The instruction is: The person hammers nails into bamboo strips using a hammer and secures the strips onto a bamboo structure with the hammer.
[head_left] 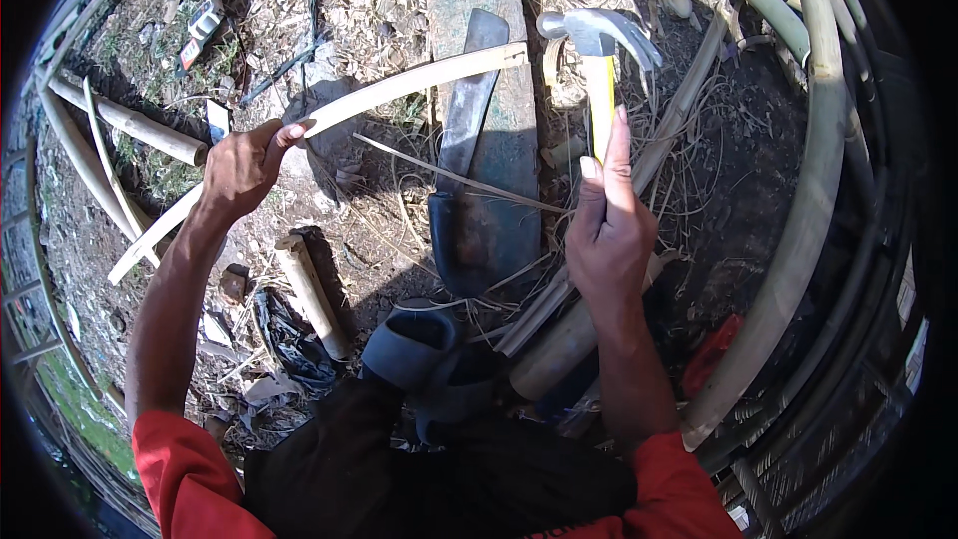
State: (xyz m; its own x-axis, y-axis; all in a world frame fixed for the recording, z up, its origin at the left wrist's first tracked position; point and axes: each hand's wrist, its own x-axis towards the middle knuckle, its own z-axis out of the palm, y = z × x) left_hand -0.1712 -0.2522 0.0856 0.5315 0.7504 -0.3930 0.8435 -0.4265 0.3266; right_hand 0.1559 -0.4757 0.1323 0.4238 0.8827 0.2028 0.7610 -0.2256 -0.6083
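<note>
My left hand (242,170) is closed around a long pale bamboo strip (409,83). The strip's far end lies over a weathered wooden plank (507,230) and across the blade of a machete (467,120). The machete rests on the plank with its black handle toward me. My right hand (611,230) grips a claw hammer (597,90) by its white and yellow handle, head up, thumb and forefinger stretched along it. The hammer's metal head is to the right of the strip's end, apart from it.
A short bamboo piece (311,294) lies near my feet, beside black plastic (291,344). At the left are a tape measure (205,20) and a bamboo pole (135,120). Thick curved bamboo (813,160) bounds the right side. Shavings and thin strips litter the ground.
</note>
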